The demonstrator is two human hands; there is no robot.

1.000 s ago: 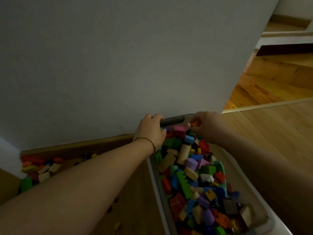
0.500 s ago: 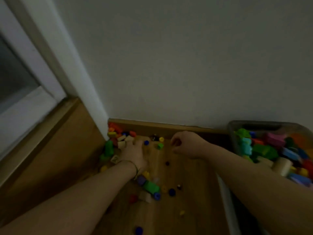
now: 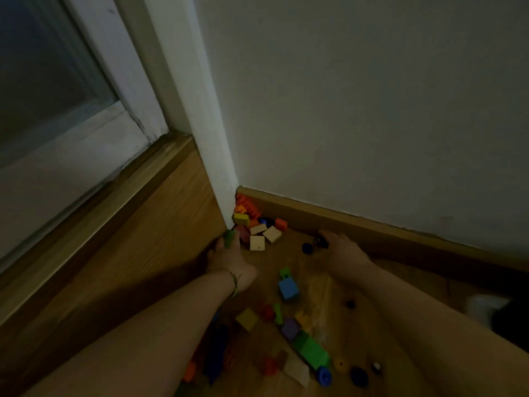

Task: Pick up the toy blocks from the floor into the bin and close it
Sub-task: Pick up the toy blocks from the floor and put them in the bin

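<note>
Toy blocks lie scattered on the dim wooden floor in a wall corner. A pile of orange, yellow and cream blocks (image 3: 252, 224) sits tight in the corner. My left hand (image 3: 229, 260) reaches to it, and its fingertips pinch a green block (image 3: 229, 239). My right hand (image 3: 342, 250) lies by the baseboard, its fingertips curled on a small dark piece (image 3: 320, 242). A blue cube (image 3: 288, 288), a yellow cube (image 3: 247, 318) and a long green block (image 3: 312, 351) lie between my forearms. A pale shape at the right edge may be the bin (image 3: 483, 306).
A white door frame (image 3: 197, 138) with a glass pane and a wooden threshold (image 3: 128, 213) stands on the left. A grey wall with a wooden baseboard (image 3: 400, 239) closes the far side. Small dark beads (image 3: 357, 376) dot the near floor.
One second ago both hands were at the far rim of the full bin. My view has swung left to the corner, and both hands have reached onto the floor blocks.
</note>
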